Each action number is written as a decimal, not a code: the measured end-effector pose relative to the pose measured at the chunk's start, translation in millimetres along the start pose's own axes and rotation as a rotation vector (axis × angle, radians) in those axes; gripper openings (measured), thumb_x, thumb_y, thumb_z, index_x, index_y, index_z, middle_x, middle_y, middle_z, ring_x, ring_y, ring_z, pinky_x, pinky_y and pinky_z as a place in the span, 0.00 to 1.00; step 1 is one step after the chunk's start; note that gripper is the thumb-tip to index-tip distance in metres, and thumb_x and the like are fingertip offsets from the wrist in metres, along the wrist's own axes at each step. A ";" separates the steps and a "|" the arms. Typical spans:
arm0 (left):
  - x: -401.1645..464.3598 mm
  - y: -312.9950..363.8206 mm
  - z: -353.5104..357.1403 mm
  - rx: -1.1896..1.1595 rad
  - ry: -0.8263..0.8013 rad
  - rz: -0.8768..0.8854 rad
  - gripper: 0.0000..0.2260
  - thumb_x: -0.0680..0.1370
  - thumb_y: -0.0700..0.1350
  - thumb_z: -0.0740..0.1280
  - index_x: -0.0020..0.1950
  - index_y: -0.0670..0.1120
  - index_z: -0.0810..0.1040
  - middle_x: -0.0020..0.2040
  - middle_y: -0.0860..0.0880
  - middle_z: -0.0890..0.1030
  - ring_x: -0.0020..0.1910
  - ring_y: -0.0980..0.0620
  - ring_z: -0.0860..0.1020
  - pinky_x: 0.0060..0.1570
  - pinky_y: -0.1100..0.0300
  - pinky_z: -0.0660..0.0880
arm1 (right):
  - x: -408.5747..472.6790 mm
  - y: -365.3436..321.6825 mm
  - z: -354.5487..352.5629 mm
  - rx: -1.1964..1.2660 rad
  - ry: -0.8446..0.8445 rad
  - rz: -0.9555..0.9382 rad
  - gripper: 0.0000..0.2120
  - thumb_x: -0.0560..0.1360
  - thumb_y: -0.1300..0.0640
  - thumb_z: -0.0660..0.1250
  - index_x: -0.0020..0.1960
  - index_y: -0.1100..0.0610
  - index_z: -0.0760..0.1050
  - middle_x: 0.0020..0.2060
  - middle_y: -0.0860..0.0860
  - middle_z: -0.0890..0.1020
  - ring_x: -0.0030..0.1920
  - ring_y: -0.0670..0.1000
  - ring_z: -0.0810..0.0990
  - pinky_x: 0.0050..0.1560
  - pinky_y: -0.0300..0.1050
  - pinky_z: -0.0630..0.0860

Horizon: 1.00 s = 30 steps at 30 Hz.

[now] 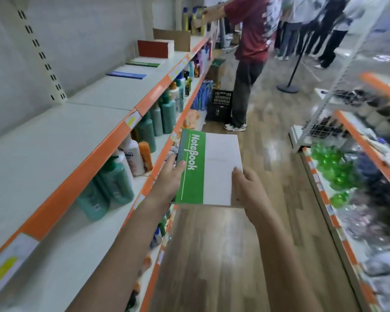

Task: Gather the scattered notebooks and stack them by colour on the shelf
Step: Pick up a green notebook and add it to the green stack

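Down a shop aisle with wood-look flooring, the top shelf on the left is carrying blue, green and red notebook stacks well ahead. Both hands are holding a green notebook over the aisle, long axis pointing away: left hand curling round its spine edge, nearer the shelf; right hand gripping its near right corner.

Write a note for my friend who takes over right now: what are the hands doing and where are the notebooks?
Left hand and right hand both hold a green notebook over the aisle.
On the top shelf: a blue notebook, a green pile, a red stack.
Done: three colours started.
Left: lay this one on the green pile, probably; then look for more.
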<state>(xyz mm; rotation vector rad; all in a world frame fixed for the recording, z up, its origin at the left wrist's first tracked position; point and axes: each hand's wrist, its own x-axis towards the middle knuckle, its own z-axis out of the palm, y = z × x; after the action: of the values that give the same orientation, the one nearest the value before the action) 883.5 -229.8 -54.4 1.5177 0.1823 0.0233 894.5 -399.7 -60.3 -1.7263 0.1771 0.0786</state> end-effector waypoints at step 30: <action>350.4 29.0 92.3 -0.023 -0.138 -0.043 0.08 0.82 0.45 0.58 0.52 0.53 0.76 0.41 0.55 0.84 0.37 0.57 0.83 0.29 0.64 0.76 | 332.2 -43.6 -27.2 0.018 0.132 0.050 0.11 0.82 0.52 0.52 0.47 0.53 0.70 0.44 0.48 0.78 0.41 0.45 0.76 0.33 0.40 0.69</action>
<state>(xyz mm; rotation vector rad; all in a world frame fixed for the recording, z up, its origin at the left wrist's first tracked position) 1244.2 -274.5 -58.3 1.4865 0.1037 -0.1127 1227.7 -444.2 -64.2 -1.7105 0.3178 -0.0001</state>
